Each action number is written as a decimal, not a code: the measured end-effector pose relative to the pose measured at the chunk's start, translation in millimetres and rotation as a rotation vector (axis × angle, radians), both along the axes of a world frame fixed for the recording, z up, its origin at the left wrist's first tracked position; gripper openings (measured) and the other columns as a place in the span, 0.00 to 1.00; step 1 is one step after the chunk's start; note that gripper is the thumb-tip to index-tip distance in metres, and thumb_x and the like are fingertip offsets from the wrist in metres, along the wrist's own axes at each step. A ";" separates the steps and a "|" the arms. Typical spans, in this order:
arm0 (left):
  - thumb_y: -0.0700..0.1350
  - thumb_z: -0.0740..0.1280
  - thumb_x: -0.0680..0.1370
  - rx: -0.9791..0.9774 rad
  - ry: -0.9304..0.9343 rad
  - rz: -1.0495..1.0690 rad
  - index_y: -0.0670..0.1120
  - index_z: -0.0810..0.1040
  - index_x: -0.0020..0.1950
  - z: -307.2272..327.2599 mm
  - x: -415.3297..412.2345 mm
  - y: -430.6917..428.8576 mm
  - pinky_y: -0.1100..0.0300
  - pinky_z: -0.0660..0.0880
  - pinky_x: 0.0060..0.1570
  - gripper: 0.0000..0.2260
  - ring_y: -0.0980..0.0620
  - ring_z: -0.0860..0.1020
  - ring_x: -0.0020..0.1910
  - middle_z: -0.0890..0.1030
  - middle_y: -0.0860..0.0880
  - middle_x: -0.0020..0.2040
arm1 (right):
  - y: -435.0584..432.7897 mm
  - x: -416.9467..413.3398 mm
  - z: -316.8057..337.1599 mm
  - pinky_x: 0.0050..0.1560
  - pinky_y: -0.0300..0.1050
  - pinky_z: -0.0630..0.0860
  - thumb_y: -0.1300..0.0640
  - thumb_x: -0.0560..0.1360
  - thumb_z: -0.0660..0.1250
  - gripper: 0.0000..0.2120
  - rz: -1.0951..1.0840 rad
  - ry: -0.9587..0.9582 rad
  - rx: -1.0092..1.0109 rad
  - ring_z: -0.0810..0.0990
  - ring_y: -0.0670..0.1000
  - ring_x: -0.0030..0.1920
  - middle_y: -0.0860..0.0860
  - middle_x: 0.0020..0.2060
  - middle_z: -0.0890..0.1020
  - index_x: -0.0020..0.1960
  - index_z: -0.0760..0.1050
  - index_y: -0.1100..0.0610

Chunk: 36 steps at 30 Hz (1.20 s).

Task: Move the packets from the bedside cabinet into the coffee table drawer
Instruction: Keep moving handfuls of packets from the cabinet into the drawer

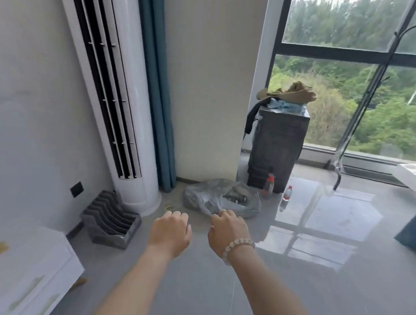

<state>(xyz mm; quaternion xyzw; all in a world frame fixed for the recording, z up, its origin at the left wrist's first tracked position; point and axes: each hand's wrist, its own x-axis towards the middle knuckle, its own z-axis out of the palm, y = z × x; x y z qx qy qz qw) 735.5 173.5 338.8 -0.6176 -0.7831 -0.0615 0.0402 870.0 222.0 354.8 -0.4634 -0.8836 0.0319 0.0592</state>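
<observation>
Evidently, since what the curled left grip [169, 231] and braceleted right grip [229, 230] hold cannot be told and no packets are discerned, the low white cabinet [29, 275] at lower left should be faced first.

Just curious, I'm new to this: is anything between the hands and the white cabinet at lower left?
Nothing visible. The left hand and right hand hang over bare floor; the cabinet lies close at lower left. A grey rack stands beyond it, aside.

A bag [220, 197] lies on the floor. Left of it stands a tall cooler [123, 90]; right, a box [276, 147] under clothes [289, 95].
</observation>
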 end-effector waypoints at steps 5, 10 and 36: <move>0.49 0.54 0.81 0.030 -0.011 0.189 0.45 0.75 0.53 5.4 -45.7 0.1 0.57 0.71 0.46 0.13 0.48 0.74 0.54 0.78 0.48 0.52 | 27.3 -55.9 5.2 0.60 0.47 0.67 0.57 0.79 0.55 0.15 0.199 -0.022 -0.010 0.70 0.55 0.62 0.55 0.60 0.74 0.60 0.73 0.59; 0.50 0.54 0.81 0.029 0.029 0.370 0.46 0.74 0.53 12.3 -85.1 -4.3 0.59 0.68 0.40 0.13 0.50 0.74 0.54 0.78 0.50 0.52 | 50.8 -112.7 12.1 0.60 0.47 0.68 0.57 0.79 0.54 0.15 0.371 -0.011 -0.003 0.70 0.54 0.63 0.54 0.60 0.74 0.61 0.73 0.58; 0.50 0.53 0.81 -0.071 0.019 0.993 0.47 0.75 0.56 -24.6 -271.0 -135.2 0.58 0.71 0.44 0.14 0.50 0.75 0.53 0.78 0.51 0.53 | -35.1 -382.5 -38.3 0.59 0.46 0.67 0.57 0.79 0.53 0.15 1.022 -0.081 -0.068 0.70 0.53 0.61 0.54 0.60 0.72 0.61 0.71 0.58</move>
